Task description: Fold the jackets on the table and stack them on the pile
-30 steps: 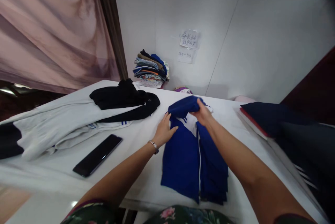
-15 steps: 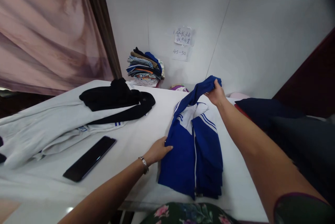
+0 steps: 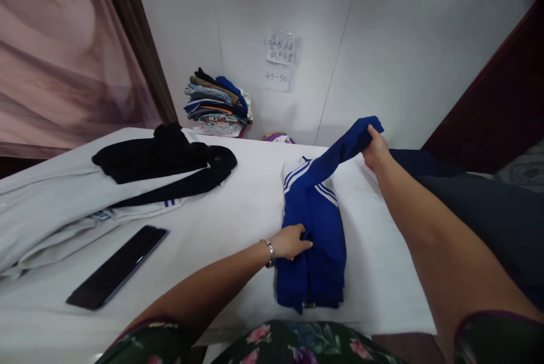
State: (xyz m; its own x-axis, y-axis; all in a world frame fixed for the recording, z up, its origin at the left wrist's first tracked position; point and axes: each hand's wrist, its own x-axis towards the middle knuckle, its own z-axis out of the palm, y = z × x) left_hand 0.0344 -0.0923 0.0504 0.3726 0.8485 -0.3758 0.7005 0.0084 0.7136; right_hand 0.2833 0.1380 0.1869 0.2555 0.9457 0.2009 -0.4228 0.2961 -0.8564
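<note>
A blue zip jacket (image 3: 325, 245) with white shoulder stripes lies on the white-covered table, its left side folded in over the middle. My left hand (image 3: 293, 241) is closed on the folded edge, thumb and finger pinching the cloth near the front centre. Out to the upper right, my right hand (image 3: 376, 147) grips the cuff end of one sleeve and holds it raised off the table. That sleeve stretches slantwise from the shoulder to my fingers. The jacket's white upper front is now mostly covered by the fold.
Black and white garments (image 3: 157, 160) lie spread at the left, with a dark phone (image 3: 119, 267) in front of them. A stack of folded clothes (image 3: 216, 100) stands behind the table by the wall. Dark clothing (image 3: 476, 199) is at the right, beside my right arm.
My left hand has carried the jacket's left side rightward over its front, covering the zip. My right hand has drawn the sleeve further right. The view has shifted slightly.
</note>
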